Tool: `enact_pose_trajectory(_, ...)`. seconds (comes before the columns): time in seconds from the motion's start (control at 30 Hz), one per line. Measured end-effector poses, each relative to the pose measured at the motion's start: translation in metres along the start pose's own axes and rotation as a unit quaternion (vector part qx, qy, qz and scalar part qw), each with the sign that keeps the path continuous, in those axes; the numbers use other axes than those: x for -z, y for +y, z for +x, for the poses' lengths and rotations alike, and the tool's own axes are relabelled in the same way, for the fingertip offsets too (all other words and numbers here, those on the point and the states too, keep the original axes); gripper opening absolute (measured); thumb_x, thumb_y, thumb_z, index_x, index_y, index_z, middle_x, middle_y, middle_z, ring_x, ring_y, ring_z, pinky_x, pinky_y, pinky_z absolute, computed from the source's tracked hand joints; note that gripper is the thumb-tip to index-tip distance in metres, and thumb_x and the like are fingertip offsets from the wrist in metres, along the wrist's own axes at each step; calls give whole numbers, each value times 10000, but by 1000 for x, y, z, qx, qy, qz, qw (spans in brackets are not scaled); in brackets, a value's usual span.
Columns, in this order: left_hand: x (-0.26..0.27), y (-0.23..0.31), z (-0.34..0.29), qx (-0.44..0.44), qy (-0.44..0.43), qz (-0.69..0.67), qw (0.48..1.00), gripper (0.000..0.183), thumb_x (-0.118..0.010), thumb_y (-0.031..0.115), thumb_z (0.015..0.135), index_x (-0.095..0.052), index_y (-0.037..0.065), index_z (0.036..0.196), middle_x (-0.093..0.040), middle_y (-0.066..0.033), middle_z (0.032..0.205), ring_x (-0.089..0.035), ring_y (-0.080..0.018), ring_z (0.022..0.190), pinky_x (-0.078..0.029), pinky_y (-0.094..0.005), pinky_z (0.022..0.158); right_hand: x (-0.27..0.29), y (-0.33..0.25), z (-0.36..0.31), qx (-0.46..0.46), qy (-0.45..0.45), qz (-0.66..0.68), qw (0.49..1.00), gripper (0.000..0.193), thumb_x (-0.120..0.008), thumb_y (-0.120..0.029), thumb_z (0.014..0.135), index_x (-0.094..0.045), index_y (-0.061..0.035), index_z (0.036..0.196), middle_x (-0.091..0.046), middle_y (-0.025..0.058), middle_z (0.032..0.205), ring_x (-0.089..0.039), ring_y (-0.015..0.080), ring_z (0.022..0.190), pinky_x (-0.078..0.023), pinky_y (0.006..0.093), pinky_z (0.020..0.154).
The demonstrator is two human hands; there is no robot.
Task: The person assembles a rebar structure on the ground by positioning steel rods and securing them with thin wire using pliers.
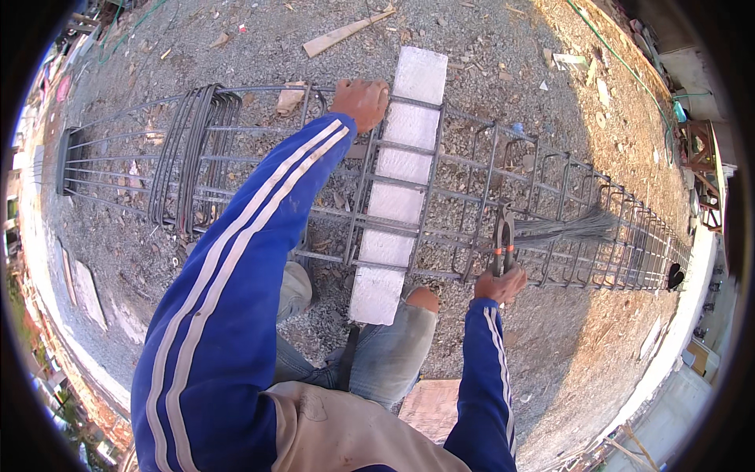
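Left hand (360, 104), fingers curled over the far edge of the steel cage (405, 147) lying over gravel (543, 354), seemingly steadies it beside the white block (401, 204), while the right hand (501, 285) grips the pliers (506, 214), tips pointing away beside the wire bundle (578, 228).

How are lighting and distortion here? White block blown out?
Head view: left hand and right hand in shade, sunlit ground upper right; head view: rebar cage curves from fisheye distortion; head view: white block bright, surface texture readable.
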State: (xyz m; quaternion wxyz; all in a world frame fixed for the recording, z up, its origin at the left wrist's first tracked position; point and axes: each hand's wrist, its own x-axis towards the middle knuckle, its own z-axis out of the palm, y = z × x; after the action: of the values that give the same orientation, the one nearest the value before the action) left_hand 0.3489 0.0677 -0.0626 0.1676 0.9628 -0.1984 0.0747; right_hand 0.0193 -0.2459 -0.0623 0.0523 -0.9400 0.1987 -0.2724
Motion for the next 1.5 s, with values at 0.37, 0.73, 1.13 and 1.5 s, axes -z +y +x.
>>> enact_pose_trajectory(0.37, 12, 2, -11, 17, 172, -61, 983, 359, -422, 336, 963, -562, 103, 1197, -648, -170, 1052, -574, -343, 1063, -329, -492, 976, -4, -4, 1, -36, -17, -8, 999, 325, -676, -20, 732, -535, 27, 1020, -570, 162, 909, -491, 370, 1013, -380, 503, 878)
enact_pose_trajectory(0.73, 5, 98, -413, 713, -52, -524, 464, 308, -476, 343, 907, -550, 51, 970, -578, -81, 808, -580, -200, 676, -471, -359, 621, 2, -3, 4, -81, -54, -22, 995, 381, -711, -84, 710, -531, 16, 1030, -579, 172, 1006, -461, 371, 1101, -366, 490, 952)
enact_pose_trajectory(1.13, -89, 102, -425, 641, -150, -693, 293, 469, -441, 556, 877, -638, 155, 1019, -674, -41, 959, -641, -240, 777, -504, -473, 651, -2, -3, -6, -64, -64, 5, 996, 416, -744, -99, 690, -529, 13, 1028, -576, 163, 998, -459, 390, 1108, -354, 509, 954)
enact_pose_trajectory(1.5, 76, 142, -305, 258, 75, -488, 830, 292, -573, 211, 924, -493, 86, 672, -436, 34, 584, -372, -49, 526, -307, -225, 487, 1, 6, -4, -63, -58, -28, 996, 449, -764, -130, 677, -536, 15, 1036, -575, 166, 1026, -447, 387, 1138, -355, 516, 958)
